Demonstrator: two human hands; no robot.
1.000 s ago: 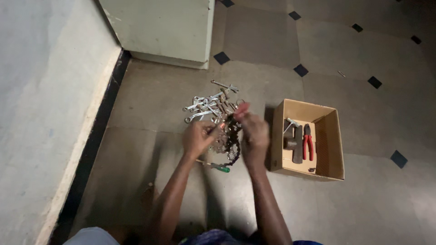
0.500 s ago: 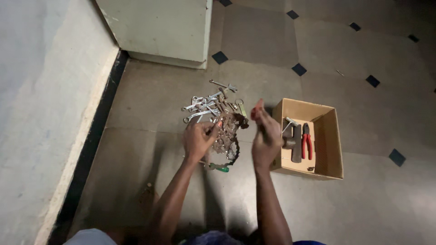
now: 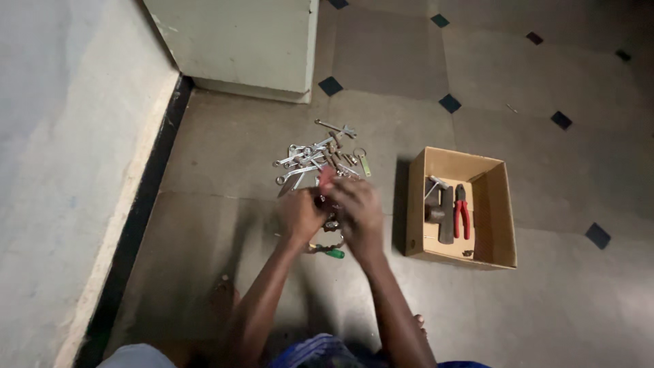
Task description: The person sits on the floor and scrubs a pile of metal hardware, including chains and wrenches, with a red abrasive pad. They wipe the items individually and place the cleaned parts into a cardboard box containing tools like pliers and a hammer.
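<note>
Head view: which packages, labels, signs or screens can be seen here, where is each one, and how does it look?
Cardboard box: on the tiled floor, right of the right hand; open, rectangular, plain brown, holding red-handled pliers and a dark hammer.
A small dark mark shows on the box's near left outer wall; too small to tell whether it is a label.
No signs or screens in view.

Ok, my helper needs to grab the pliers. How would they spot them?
Find the open cardboard box on the tiled floor, to the right of the person's hands. Inside lie dark metal tools; the pliers are the only one with red handles.
</note>
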